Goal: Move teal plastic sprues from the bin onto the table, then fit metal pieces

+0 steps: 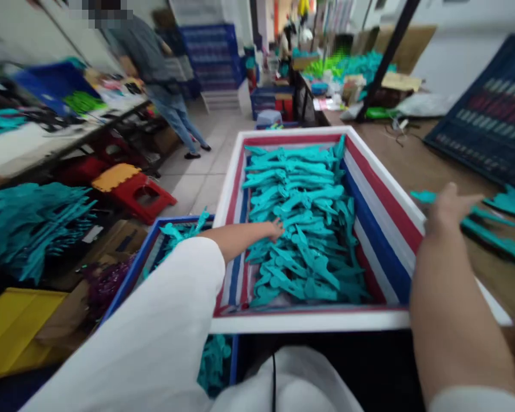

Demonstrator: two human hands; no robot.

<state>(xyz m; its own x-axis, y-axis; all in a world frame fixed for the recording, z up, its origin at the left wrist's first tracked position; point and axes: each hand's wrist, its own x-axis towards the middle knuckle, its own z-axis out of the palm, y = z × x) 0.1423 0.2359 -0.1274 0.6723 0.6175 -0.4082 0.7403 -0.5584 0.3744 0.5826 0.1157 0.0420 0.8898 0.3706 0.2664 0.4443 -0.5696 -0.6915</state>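
Observation:
My left hand (276, 229) reaches into a white-rimmed box (311, 325) lined with red, white and blue striped sheeting. Its fingers look slightly apart, at the top of a heap of flat turquoise plastic pieces (309, 200) laid roughly in rows; whether it touches them I cannot tell. Past the box's right side, my right hand (450, 209) is stretched out over the brown tabletop (412, 150), somewhat blurred, fingers and thumb apart. Loose turquoise pieces (495, 232) lie beside and beyond it. No held thing shows in either hand.
A blue crate (131, 280) of turquoise pieces stands left of the box. Farther left are a turquoise pile (34, 223), a red stool (148, 200) and a yellow bin (19, 326). A dark panel (489, 114) leans at right. Another person (150, 68) stands by the left table.

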